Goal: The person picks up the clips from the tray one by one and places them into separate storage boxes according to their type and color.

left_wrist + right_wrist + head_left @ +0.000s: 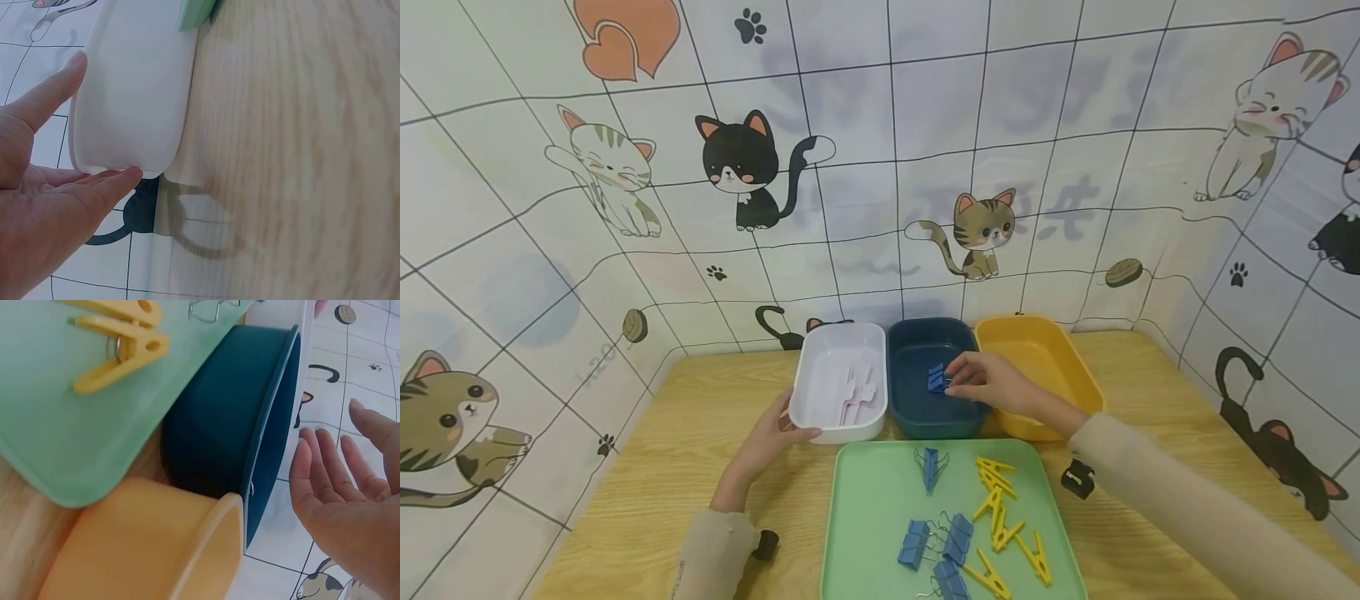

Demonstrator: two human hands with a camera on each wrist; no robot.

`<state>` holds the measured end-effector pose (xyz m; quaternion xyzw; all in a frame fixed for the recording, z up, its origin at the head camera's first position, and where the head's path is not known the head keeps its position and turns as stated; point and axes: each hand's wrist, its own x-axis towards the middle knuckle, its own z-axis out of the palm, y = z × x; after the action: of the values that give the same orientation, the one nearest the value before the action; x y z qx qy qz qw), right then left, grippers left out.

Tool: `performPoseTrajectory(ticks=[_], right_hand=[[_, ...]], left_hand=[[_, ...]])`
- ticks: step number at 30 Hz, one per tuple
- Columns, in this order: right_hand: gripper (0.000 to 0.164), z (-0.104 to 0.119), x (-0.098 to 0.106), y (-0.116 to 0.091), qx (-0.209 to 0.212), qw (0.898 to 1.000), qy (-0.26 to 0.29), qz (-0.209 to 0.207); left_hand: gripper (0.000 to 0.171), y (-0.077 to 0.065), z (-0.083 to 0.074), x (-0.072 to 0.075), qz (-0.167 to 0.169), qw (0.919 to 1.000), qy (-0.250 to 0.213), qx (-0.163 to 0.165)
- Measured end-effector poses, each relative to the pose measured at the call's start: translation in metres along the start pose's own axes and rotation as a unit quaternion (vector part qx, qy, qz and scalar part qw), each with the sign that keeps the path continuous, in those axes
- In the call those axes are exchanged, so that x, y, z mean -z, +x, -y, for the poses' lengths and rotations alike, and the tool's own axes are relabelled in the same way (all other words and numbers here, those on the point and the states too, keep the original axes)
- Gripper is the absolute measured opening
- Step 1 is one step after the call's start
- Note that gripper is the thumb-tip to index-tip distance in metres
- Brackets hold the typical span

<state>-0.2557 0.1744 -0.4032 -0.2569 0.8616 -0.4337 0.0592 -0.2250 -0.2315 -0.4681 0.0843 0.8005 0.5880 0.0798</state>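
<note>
The right hand (350,500), its fingers (302,472) loosely bent, hovers by the mouth of a dark blue bin (215,406). A yellow bin (137,531) stands just right of it; nearer lies a green tray (37,419) bearing yellow clothespins (103,380), beyond, a patterned wall (365,353).

Green tray (872,487), lowest blue clip (952,581) cut off by head view's bottom edge.

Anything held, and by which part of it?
Nothing visibly held. Left hand only touches the white bin at its near-left corner; right hand is empty beside the blue clip.
</note>
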Motion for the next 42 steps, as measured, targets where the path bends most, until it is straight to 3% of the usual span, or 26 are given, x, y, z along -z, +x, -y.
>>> performPoseTrajectory(ticks=[8, 15, 20, 32, 42], right_hand=[[0.023, 0.005, -0.006, -0.016, 0.016, 1.000, -0.017, -0.006], [0.022, 0.008, -0.014, -0.030, 0.001, 1.000, 0.019, -0.002], [0.019, 0.005, -0.020, -0.038, 0.012, 1.000, 0.028, 0.002], [0.026, -0.001, -0.037, -0.052, 0.010, 0.998, 0.059, 0.029], [0.030, -0.002, -0.051, -0.054, 0.011, 0.999, 0.025, 0.044]], left_hand=[[0.093, 0.000, 0.000, 0.000, 0.002, 1.0000, -0.003, 0.000], [0.094, 0.000, 0.002, 0.001, 0.001, 1.0000, 0.003, 0.001], [0.094, 0.001, 0.003, 0.001, 0.001, 1.0000, 0.003, 0.001], [0.094, 0.001, 0.003, 0.001, -0.003, 1.0000, 0.007, 0.000], [0.094, 0.001, 0.003, 0.001, -0.004, 1.0000, 0.001, 0.000]])
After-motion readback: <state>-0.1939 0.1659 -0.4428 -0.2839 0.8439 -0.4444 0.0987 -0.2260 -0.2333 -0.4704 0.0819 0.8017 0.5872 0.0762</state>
